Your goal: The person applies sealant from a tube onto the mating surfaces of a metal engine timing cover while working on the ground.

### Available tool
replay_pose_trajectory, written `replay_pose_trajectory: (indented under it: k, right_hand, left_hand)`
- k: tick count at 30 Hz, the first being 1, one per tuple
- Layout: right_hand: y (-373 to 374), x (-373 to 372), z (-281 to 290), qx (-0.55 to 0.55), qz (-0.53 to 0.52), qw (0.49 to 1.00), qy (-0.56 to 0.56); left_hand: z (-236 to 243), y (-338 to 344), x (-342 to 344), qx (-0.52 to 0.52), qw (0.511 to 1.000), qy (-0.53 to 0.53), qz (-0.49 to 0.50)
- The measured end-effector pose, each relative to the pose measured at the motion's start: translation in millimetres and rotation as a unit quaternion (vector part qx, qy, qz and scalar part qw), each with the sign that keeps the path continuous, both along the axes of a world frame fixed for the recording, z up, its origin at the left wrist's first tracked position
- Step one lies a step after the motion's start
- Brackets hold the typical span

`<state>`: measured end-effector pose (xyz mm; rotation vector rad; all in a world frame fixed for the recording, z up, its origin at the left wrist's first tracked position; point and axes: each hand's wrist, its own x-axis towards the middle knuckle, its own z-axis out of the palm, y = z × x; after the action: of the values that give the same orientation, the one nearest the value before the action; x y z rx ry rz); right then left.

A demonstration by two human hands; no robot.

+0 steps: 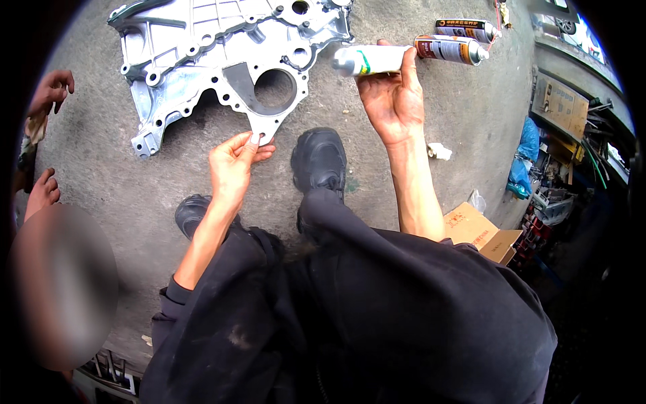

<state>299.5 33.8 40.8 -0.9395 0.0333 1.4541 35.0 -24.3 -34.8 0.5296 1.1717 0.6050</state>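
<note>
At eleven o'clock, over the concrete floor (377, 178), is a broad cast metal cover (222, 60); its far edge runs out of view, and what supports it there cannot be told. The left hand (232, 165), at ten o'clock, pinches the tab (263, 129) at the cover's six o'clock, thumb on the upper face and the other fingers curled beneath.

Handling, as judged from appearance: the cover is stiff and fairly heavy for its breadth. A pinch at the tab alone should steady or tilt it, but not carry it. For lifting, grip the ring (301, 87) at the cover's four o'clock together with the thick ribbed edge at its nine o'clock. Bare flange faces may be slippery if oily, and liable to scratching.

The right hand (397, 108), at one o'clock, holds a white container (382, 59) with green marking, thumb and fingers closed around its three o'clock end. It is probably light; whether its wall yields cannot be told. Hold it around the middle. Two spray cans (447, 49) lie just beyond, toward two o'clock.
</note>
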Motion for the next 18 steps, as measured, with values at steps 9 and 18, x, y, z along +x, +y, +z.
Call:
replay_pose_trajectory:
  k: [9,18]
  right_hand:
    - [-2.8,-2.9,-15.0,0.045,0.062,0.996,0.040]
    - [3.3,-9.5,-10.3,0.047,0.046,0.996,0.059]
  left_hand:
    - [8.0,-0.7,-5.1,-0.010,1.000,-0.006,-0.014]
    - [7.3,-1.7,-6.0,-0.016,1.000,-0.013,-0.012]
